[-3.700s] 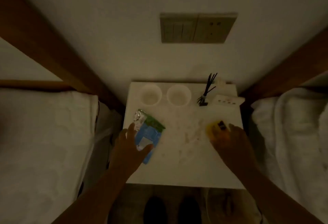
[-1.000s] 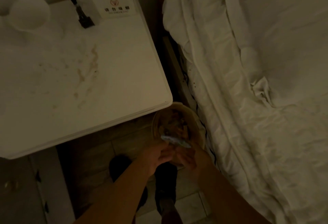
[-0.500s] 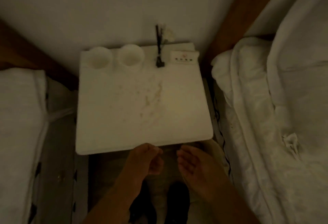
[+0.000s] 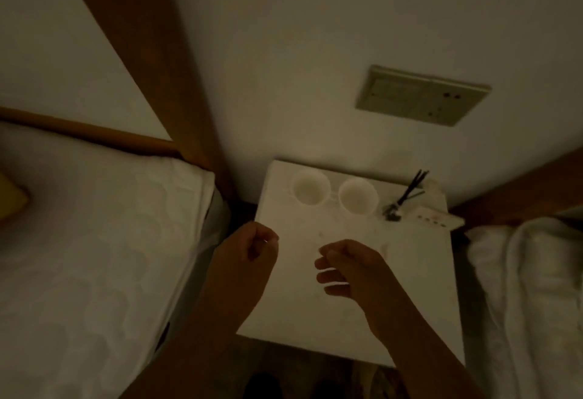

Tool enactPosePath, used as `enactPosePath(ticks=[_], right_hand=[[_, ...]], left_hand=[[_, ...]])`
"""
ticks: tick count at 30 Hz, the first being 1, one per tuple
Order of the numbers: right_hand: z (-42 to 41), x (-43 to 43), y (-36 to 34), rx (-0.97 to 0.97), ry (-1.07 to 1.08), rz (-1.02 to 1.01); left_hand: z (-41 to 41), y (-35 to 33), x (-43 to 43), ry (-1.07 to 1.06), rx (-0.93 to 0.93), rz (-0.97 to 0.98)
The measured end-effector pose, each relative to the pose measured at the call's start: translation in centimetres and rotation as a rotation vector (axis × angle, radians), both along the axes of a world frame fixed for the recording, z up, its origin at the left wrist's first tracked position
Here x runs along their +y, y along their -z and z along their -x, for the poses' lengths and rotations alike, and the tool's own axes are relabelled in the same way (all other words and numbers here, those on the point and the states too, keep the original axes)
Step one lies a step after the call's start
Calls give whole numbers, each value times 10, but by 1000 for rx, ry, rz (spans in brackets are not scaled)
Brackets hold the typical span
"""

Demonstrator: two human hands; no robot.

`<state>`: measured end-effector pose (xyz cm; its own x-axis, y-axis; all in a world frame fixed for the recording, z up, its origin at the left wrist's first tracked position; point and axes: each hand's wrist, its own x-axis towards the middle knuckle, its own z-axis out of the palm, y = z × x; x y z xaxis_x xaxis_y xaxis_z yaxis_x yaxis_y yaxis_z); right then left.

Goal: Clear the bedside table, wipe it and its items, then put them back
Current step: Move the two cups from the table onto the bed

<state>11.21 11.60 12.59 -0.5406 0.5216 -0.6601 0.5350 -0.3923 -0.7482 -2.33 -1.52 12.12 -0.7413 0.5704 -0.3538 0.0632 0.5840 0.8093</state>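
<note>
Fingers on the left hand are loosely curled in toward the palm, with the thumb tip close to the index finger. I can't make out anything between them, though it's dark. The right hand is much the same: its fingers are relaxed, a bit bent and slightly apart, pointing toward the left hand, and it holds nothing either. The two hands are near each other but not touching.

Both hands are in front of the bedside table, the left one over its left edge and the right one over the middle. I can't tell whether either one actually touches the top.

The table is white and sits against the wall between two beds. Along its back edge there's a white cup with a second cup just beside it. Right of those is a bunch of black sticks leaning toward the wall, then a small white card at the back right corner. A few faint smudges show on the top.

On the left is a bed with a quilted white cover. A wooden post runs up beside it. On the right there's a rumpled white duvet. A switch panel is on the wall above the table.
</note>
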Motion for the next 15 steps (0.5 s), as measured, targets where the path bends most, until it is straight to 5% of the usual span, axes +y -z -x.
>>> enactPosePath(ticks=[9,15], right_hand=[[49,62,-8,-140,-415,-932],[59,103,0,-210,-421,-1058]], left_hand=[[40,4,48,39,349,0],[47,23,104,112,493,48]])
